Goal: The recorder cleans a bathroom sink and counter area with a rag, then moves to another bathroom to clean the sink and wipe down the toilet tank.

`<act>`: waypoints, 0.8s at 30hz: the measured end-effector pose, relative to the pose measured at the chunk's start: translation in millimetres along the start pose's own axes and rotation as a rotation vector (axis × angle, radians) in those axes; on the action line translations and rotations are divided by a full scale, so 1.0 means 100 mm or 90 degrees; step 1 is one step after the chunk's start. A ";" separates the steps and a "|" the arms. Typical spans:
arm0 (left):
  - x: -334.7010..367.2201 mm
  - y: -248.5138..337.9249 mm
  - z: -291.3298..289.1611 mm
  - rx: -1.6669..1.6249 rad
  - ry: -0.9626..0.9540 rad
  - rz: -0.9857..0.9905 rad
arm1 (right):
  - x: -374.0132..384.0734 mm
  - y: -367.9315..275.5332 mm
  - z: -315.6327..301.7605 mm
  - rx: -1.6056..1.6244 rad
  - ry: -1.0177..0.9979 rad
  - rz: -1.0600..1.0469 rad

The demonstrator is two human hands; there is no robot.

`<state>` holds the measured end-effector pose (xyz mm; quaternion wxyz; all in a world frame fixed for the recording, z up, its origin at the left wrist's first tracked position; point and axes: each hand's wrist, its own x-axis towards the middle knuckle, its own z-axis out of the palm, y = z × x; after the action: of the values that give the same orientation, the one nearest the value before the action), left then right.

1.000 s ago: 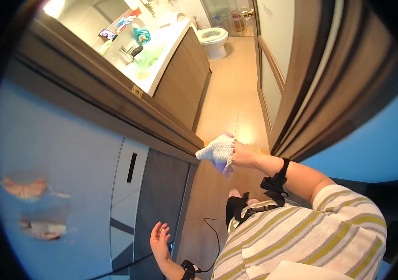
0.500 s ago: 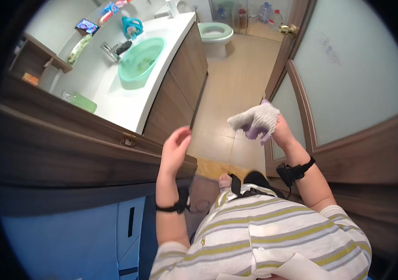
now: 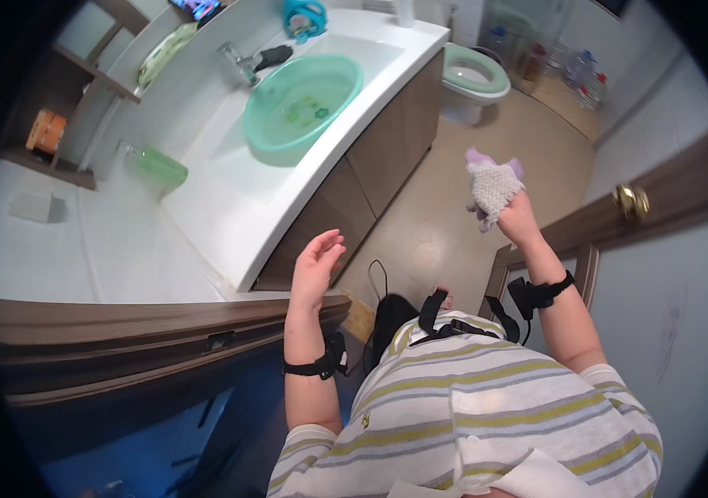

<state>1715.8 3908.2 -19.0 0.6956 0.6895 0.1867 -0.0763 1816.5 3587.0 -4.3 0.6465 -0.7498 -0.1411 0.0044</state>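
Note:
My right hand grips a white knitted work glove with purple patches, held out above the floor. The bunched glove hides most of those fingers. My left hand is empty, its fingers loosely bent and apart, in front of the wooden vanity cabinet. Farther off, a mint-green basin sits in the white sink counter. Some water and green leaf-like shapes show at its bottom. Behind it are the metal faucet and a dark cloth-like lump.
A wooden door with a brass knob stands to my right. The door frame runs along my left. Beyond the counter is a toilet, with several plastic bottles near it. A green bottle lies toward the counter's left side.
I have moved forward through the doorway, so the counter and basin appear nearer. My right hand, still holding the glove, has shifted slightly right and up. My left hand remains empty.

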 end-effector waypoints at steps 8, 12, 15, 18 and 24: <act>0.01 -0.09 -0.32 -0.041 0.309 -0.009 | 1.14 -0.05 0.92 -0.185 -0.263 -0.287; 0.08 -0.15 -0.64 -0.008 0.455 0.059 | 1.45 -0.32 1.57 -0.159 -0.355 -0.416; 0.13 0.05 -0.67 0.065 0.521 0.079 | 1.55 -0.35 2.04 -0.252 -0.357 -0.580; 0.27 0.00 -0.69 0.156 0.563 0.082 | 1.45 -0.19 2.62 -0.332 -0.355 -0.680; 0.23 -0.16 -0.75 0.493 0.578 0.092 | 1.01 0.17 3.16 -0.332 -0.586 -0.758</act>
<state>1719.3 3985.6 -40.8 0.2482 0.8672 0.3766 0.2110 1857.6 3912.8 -54.9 0.2204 -0.5984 -0.7675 -0.0654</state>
